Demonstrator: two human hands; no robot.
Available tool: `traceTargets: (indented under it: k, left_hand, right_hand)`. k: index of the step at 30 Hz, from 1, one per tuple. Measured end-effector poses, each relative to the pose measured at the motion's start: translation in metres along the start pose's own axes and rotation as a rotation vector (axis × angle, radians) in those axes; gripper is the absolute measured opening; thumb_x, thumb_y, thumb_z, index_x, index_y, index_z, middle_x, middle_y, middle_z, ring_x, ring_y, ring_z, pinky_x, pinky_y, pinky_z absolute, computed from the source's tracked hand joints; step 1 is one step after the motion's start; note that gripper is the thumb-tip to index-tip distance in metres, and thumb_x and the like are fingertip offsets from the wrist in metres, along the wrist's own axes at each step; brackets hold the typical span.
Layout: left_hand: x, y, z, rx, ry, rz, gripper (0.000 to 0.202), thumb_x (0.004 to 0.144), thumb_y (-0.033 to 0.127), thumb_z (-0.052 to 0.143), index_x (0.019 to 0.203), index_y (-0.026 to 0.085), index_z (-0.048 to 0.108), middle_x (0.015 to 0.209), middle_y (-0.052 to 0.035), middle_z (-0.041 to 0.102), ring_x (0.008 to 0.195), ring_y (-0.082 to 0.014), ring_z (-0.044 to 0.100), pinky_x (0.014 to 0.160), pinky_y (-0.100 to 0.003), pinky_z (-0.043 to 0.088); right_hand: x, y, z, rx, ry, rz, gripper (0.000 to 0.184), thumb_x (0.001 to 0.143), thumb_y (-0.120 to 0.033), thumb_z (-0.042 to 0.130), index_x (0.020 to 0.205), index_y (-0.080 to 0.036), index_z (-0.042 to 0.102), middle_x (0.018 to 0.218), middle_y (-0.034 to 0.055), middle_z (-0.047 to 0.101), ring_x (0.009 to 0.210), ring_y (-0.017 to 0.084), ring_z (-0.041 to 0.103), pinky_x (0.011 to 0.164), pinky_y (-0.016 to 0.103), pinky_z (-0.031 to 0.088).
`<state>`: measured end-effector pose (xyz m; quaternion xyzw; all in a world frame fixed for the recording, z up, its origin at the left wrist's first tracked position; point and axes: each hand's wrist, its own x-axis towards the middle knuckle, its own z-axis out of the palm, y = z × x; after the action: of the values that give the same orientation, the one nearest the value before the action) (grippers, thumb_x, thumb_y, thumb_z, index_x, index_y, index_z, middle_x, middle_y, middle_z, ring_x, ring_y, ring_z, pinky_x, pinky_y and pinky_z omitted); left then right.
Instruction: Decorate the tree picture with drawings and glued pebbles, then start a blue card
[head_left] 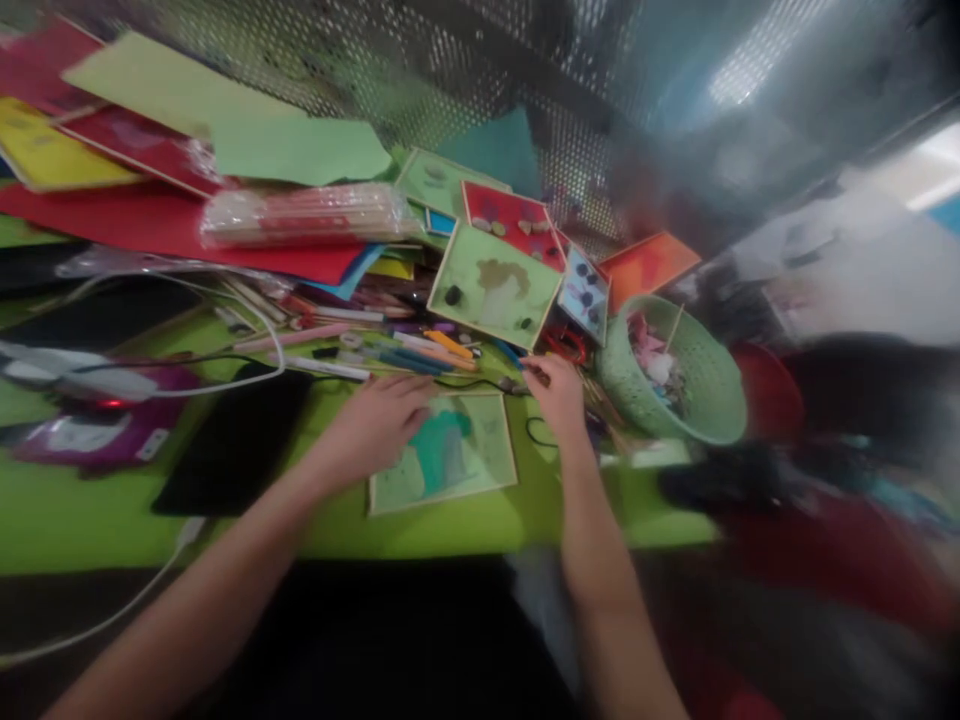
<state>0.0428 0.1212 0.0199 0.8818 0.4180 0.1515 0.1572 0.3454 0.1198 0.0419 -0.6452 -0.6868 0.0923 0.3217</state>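
My left hand point(382, 422) lies palm down at the upper left corner of a light green picture panel point(491, 440) with a thin pale border. Its fingers are stretched out, partly covering the panel. A teal tree-like shape and a greyish patch show on the panel. Beyond the panel's upper right corner, my right hand point(556, 392) has thumb and fingers pinched together among small clutter. A blue pen-like item point(510, 352) is close to those fingertips; blur hides what they hold, if anything. Several markers point(435, 350) lie just past my left fingertips.
A pale green basket point(724, 395) with paper scraps stands at the right. Picture panels with stones, one green point(495, 285), lean at the back. Left are a black tablet-like slab point(240, 440), a purple glue-gun-like device point(105, 430), white cables and a plastic-wrapped stick bundle point(307, 213).
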Motion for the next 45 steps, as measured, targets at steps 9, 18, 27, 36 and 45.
traceTargets:
  k: [9, 18, 27, 36, 45]
  left_hand:
    - [-0.004, -0.011, -0.018, -0.008, -0.001, -0.098, 0.048, 0.104, 0.034, 0.035, 0.128, 0.014, 0.071, 0.134, -0.0111, 0.071, 0.125, -0.0304, 0.063, 0.113, -0.046, 0.043]
    - [-0.005, -0.013, -0.022, -0.078, 0.068, -0.113, 0.046, 0.103, 0.037, 0.040, 0.128, 0.014, 0.071, 0.128, -0.0134, 0.073, 0.121, -0.0317, 0.064, 0.111, -0.048, 0.043]
    - [0.000, 0.010, -0.021, -0.582, 0.173, -0.090, 0.040, 0.098, 0.043, 0.051, 0.121, 0.019, 0.073, 0.118, -0.0082, 0.077, 0.109, -0.0256, 0.068, 0.098, -0.040, 0.050]
    - [0.008, 0.034, -0.004, -1.124, 0.007, -0.155, 0.039, 0.092, 0.045, 0.061, 0.118, 0.017, 0.071, 0.117, -0.0093, 0.076, 0.107, -0.0237, 0.070, 0.095, -0.039, 0.053]
    - [0.010, 0.031, 0.005, -1.331, 0.095, -0.289, 0.035, 0.084, 0.047, 0.072, 0.100, 0.016, 0.072, 0.101, -0.0066, 0.077, 0.094, -0.0190, 0.070, 0.092, -0.036, 0.054]
  right_hand:
    - [-0.004, -0.002, 0.013, -0.215, -0.172, -0.071, 0.016, 0.088, -0.026, 0.072, 0.102, -0.023, 0.079, 0.100, 0.0088, 0.070, 0.100, 0.029, 0.061, 0.094, 0.044, 0.047]
    - [-0.004, -0.011, 0.010, 0.012, -0.070, 0.063, 0.009, 0.081, -0.018, 0.071, 0.089, -0.021, 0.070, 0.086, 0.0038, 0.073, 0.082, 0.023, 0.065, 0.081, 0.039, 0.052]
    - [-0.021, -0.051, 0.012, 0.441, -0.033, 0.031, 0.016, 0.084, -0.031, 0.075, 0.097, -0.023, 0.071, 0.090, 0.0014, 0.075, 0.081, 0.018, 0.069, 0.080, 0.035, 0.057]
    - [-0.032, -0.079, 0.018, 0.174, 0.082, -0.252, 0.004, 0.091, -0.026, 0.069, 0.089, -0.028, 0.073, 0.090, 0.0052, 0.069, 0.088, 0.023, 0.065, 0.081, 0.041, 0.057]
    - [-0.036, -0.083, 0.025, 0.241, 0.020, -0.347, 0.018, 0.094, -0.017, 0.063, 0.103, -0.030, 0.073, 0.101, 0.0038, 0.075, 0.099, 0.022, 0.070, 0.092, 0.042, 0.059]
